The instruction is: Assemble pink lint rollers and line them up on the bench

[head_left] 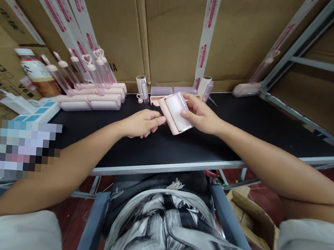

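Note:
In my right hand [200, 115] is a pale pink case [178, 114] with a translucent lilac cover, tilted above the black tabletop, thumb on its face and fingers behind its far edge. My left hand [144, 124] is at the case's left side, fingers curled under and thumb pressed against them. Whether it pinches something small is hidden, and I cannot tell if the thumb tip touches the case. Behind the case lie a pink open piece [156, 100] and lilac covers [161, 90]. A clear tube [144, 91] and a small pink heart-loop cap [139, 98] stand to their left.
Several pink cases with upright clear tubes [95, 75] stand at the back left beside a drink bottle [38, 72] and a power strip [37, 113]. Another pink case [246, 89] is by the metal frame at right. Cardboard [174, 33] walls the back.

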The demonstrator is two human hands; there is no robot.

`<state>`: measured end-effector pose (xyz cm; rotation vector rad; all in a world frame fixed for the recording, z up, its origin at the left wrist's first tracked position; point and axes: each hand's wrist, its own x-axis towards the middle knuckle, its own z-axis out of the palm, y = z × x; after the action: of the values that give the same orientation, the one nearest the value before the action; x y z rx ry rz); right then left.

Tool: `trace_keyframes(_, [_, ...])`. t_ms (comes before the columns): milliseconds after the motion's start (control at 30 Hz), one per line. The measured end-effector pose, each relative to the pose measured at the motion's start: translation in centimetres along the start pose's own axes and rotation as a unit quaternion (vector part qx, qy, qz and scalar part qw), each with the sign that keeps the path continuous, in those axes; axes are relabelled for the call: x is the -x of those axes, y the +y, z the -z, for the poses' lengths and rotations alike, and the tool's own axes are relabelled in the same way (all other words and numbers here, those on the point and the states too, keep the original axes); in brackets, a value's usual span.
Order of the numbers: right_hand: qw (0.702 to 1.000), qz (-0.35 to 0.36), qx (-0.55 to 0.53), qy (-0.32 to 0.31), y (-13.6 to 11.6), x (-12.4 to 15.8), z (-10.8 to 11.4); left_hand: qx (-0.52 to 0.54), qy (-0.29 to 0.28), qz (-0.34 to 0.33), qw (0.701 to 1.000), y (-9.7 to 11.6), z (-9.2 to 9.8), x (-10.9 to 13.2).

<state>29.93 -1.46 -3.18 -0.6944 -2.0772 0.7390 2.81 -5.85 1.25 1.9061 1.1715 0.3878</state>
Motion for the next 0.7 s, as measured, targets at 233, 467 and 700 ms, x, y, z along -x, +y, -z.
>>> trace_keyframes(233, [0.972,-0.033,0.086,0.215,-0.9,-0.1,1.4,0.006,0.025,0.013,1.0,0.6,0.2,0.3])
trace_keyframes(467, [0.996,-0.021,-0.02,0.079,-2.3,0.2,0.1,0.018,0.028,0.034,0.999,0.3,0.1,0.1])
trace_keyframes(700, [0.935,0.167,0.311,0.02,-3.1,1.4,-1.2,0.132,0.053,0.064,0.988,1.1,-0.1,0.0])
